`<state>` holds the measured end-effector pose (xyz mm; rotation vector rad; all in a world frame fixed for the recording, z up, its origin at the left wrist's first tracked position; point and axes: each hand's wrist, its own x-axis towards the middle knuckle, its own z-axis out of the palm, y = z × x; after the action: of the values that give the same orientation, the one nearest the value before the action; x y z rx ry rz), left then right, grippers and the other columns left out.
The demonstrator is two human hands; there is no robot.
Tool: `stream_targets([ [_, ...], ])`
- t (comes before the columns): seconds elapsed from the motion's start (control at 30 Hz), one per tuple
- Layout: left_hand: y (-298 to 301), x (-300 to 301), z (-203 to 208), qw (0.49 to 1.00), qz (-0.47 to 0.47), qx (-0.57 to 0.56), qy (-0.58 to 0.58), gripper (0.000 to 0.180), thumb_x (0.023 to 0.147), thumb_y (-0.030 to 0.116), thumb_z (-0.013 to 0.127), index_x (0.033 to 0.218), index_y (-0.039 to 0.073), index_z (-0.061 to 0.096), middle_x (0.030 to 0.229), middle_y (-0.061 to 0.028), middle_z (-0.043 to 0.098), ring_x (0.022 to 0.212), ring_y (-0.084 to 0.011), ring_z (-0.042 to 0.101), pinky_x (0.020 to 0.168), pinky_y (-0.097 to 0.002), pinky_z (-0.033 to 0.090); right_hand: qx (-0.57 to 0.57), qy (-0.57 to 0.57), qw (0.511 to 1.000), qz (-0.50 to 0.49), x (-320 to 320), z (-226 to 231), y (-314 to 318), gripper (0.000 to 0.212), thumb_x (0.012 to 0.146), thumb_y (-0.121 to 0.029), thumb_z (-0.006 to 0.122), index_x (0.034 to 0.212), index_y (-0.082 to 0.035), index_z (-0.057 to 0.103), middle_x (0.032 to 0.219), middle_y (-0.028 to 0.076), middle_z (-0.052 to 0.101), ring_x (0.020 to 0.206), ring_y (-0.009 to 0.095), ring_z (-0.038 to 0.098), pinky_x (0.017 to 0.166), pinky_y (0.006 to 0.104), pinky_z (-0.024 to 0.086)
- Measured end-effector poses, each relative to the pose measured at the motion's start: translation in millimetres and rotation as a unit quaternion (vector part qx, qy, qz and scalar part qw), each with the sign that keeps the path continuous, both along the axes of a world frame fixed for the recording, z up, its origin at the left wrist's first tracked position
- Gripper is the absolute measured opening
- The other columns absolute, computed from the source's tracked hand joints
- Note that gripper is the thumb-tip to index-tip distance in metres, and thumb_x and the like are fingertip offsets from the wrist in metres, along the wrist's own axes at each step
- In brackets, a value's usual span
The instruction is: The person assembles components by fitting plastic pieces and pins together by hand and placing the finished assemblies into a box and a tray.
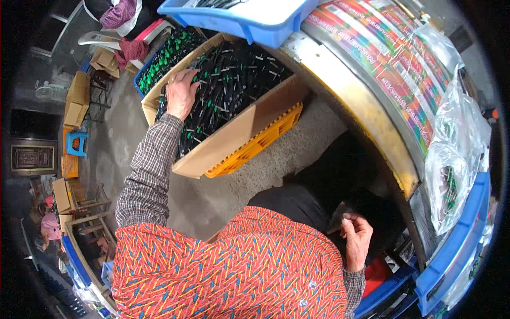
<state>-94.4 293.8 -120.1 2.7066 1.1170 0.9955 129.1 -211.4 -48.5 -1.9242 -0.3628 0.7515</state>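
Observation:
My left hand (181, 95) reaches out over a cardboard box (249, 119), at its left side. Its fingers are bent and a little apart, touching the top of the heap; I see nothing gripped in them. The box is full of slim black pieces (234, 80) with green parts and thin pale metal-looking ends, too jumbled to name. My right hand (357, 239) is near my lap at the lower right, beside the table edge. Its fingers are curled together, with a small greyish, film-like patch next to them; what they hold, if anything, is hidden.
A yellow plastic crate (260, 143) supports the box. Behind it is a blue-edged container of green-tipped pieces (167, 56). The worktable (366, 106) curves along the right, bearing a blue tray (249, 24), printed sheets (382, 58) and clear plastic bags (451, 154). A blue stool (76, 143) stands left.

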Motion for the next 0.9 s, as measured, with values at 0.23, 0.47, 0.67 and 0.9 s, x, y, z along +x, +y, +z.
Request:
stream_targets([
  [0.23, -11.8, 10.6, 82.3, 0.996, -0.012, 0.071, -0.058, 0.028, 0.081, 0.007, 0.061, 0.108, 0.005, 0.064, 0.106, -0.0134, 0.062, 0.100, -0.0313, 0.057, 0.090, -0.0385, 0.043, -0.009, 0.042, 0.999, 0.021, -16.6, 10.4, 7.8, 0.015, 0.083, -0.006, 0.065, 0.096, 0.003, 0.064, 0.075, 0.000, 0.062, 0.063, 0.005, 0.053, 0.058, 0.0199, 0.044],
  [0.47, 9.7, 52.4, 196.8, 0.973, -0.067, 0.202, -0.083, 0.015, 0.085, 0.011, 0.062, 0.097, 0.005, 0.066, 0.092, -0.0096, 0.065, 0.090, -0.0279, 0.059, 0.081, -0.0367, 0.046, -0.039, -0.022, 0.990, 0.132, -22.6, 21.5, 23.7, 0.016, 0.081, -0.007, 0.067, 0.095, 0.001, 0.064, 0.073, -0.001, 0.060, 0.064, 0.004, 0.050, 0.059, 0.0205, 0.042],
  [0.67, 75.4, 101.1, 219.4, 0.979, -0.175, -0.065, 0.084, 0.022, 0.080, 0.013, 0.064, 0.095, -0.003, 0.066, 0.071, -0.0116, 0.066, 0.063, -0.0164, 0.065, 0.061, -0.0300, 0.051, -0.057, -0.039, 0.986, 0.154, -25.3, 31.6, 27.7, 0.019, 0.079, -0.008, 0.069, 0.093, 0.003, 0.063, 0.074, 0.002, 0.060, 0.065, 0.007, 0.052, 0.061, 0.0224, 0.044],
  [0.9, 107.8, 137.5, 203.1, 0.969, -0.106, -0.059, 0.216, 0.022, 0.076, 0.013, 0.069, 0.091, -0.002, 0.065, 0.073, -0.0107, 0.066, 0.057, -0.0154, 0.064, 0.058, -0.0310, 0.052, -0.081, -0.051, 0.984, 0.151, -21.1, 31.7, 27.6, 0.021, 0.078, -0.009, 0.069, 0.094, 0.003, 0.064, 0.075, 0.005, 0.062, 0.065, 0.009, 0.053, 0.061, 0.0234, 0.045],
])
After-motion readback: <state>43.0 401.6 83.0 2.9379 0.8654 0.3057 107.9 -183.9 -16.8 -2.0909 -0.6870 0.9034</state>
